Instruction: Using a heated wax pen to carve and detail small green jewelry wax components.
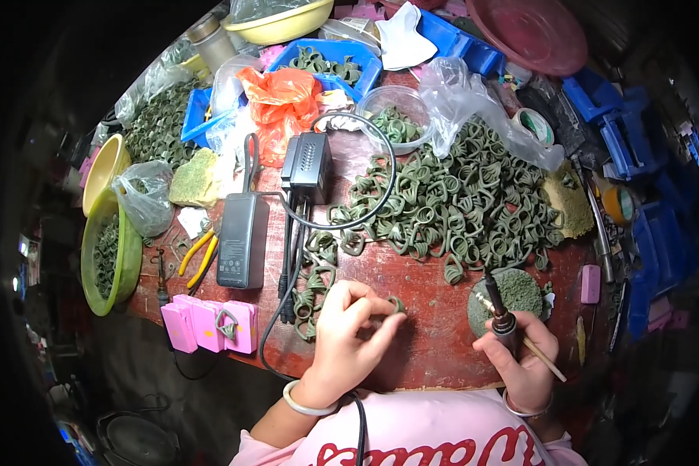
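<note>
My left hand [353, 334] is closed on a small green ring piece [396, 305] above the red tabletop [419, 353]. To its right, my right hand [520, 357] grips a dark pen-like hot tool [501, 318] with a metal fitting, along with a thin wooden stick [544, 361]. Behind that tool lies a round pad of green granules [516, 299]. A large heap of green twisted ring pieces [450, 210] covers the back of the table, with a smaller trail [311, 295] just left of my left hand.
Black power adapters [241, 241] with looping cables, yellow-handled pliers [198, 256] and pink blocks [210, 322] sit at left. Green and yellow basins [89, 256], blue trays [326, 50], plastic bags [147, 194] and a red basin [528, 31] ring the back. Blue bins [648, 241] stand at right.
</note>
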Available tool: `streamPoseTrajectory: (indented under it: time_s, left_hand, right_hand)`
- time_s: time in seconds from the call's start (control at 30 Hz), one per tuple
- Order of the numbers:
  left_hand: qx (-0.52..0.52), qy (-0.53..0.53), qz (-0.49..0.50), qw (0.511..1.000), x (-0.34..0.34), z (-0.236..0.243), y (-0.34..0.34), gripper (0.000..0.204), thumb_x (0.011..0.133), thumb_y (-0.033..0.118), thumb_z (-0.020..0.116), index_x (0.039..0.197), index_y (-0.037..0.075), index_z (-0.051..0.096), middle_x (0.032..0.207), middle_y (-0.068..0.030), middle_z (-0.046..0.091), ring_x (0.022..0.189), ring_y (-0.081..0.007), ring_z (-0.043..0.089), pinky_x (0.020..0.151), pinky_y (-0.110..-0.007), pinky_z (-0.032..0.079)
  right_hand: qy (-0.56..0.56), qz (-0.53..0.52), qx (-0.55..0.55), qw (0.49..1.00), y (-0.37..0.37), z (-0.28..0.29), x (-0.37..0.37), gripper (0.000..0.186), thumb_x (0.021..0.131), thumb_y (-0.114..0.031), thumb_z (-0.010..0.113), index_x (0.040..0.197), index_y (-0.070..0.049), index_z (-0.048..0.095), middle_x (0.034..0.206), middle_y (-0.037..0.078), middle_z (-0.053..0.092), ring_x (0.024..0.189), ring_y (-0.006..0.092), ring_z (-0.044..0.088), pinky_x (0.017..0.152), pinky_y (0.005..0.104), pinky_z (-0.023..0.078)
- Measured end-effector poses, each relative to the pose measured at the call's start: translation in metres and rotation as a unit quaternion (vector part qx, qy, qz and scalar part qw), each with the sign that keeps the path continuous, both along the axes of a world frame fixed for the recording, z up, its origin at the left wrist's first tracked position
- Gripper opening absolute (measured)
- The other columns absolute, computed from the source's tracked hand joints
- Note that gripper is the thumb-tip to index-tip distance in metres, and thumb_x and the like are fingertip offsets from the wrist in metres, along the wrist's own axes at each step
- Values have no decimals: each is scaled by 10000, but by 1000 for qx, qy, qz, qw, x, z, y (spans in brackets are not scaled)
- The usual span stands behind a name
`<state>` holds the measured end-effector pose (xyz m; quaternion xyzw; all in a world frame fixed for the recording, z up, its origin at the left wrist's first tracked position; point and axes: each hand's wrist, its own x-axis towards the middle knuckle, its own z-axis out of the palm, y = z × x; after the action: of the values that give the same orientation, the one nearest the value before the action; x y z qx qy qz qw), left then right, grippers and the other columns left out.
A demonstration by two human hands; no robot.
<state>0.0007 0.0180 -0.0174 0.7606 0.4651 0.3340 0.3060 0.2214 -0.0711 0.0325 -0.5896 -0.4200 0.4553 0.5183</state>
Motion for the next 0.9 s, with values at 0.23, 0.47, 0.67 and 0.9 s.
streamPoseTrajectory:
  time_s: [0.23, 0.47, 0.67, 0.9]
  left_hand:
    - [-339, -402, -99, 845, 3, 5, -14, 168, 844, -92, 675, 998, -25, 671, 1215, -146, 598, 1078, -173, 618, 912, -284, 544]
    - [-314, -401, -104, 855, 7, 7, -15, 228, 814, -122, 686, 1026, -39, 681, 1206, -178, 603, 1074, -198, 610, 915, -320, 535]
    - [-290, -388, -129, 865, 7, 4, -14, 259, 814, -94, 702, 1056, 0, 693, 1213, -142, 623, 1122, -206, 610, 960, -309, 516]
    - [-270, -358, -131, 884, 9, 4, -13, 216, 795, -57, 737, 997, 16, 719, 1156, -132, 661, 1075, -204, 625, 923, -313, 506]
  right_hand:
    - [87, 49, -2, 995, -8, 14, 4, 265, 950, -103, 618, 1150, 58, 550, 897, 157, 721, 882, 195, 701, 788, 280, 544]
    - [-20, 43, 37, 998, -1, 13, -5, 163, 917, -28, 648, 1054, 57, 633, 901, 151, 711, 831, 183, 695, 763, 279, 545]
    - [-42, -5, 33, 999, 1, 6, -9, 136, 848, 53, 692, 982, 53, 666, 900, 142, 704, 810, 187, 687, 736, 265, 545]
    - [-130, 53, 66, 988, 7, 7, -4, 192, 786, 46, 752, 967, 33, 691, 855, 125, 711, 750, 196, 690, 670, 286, 535]
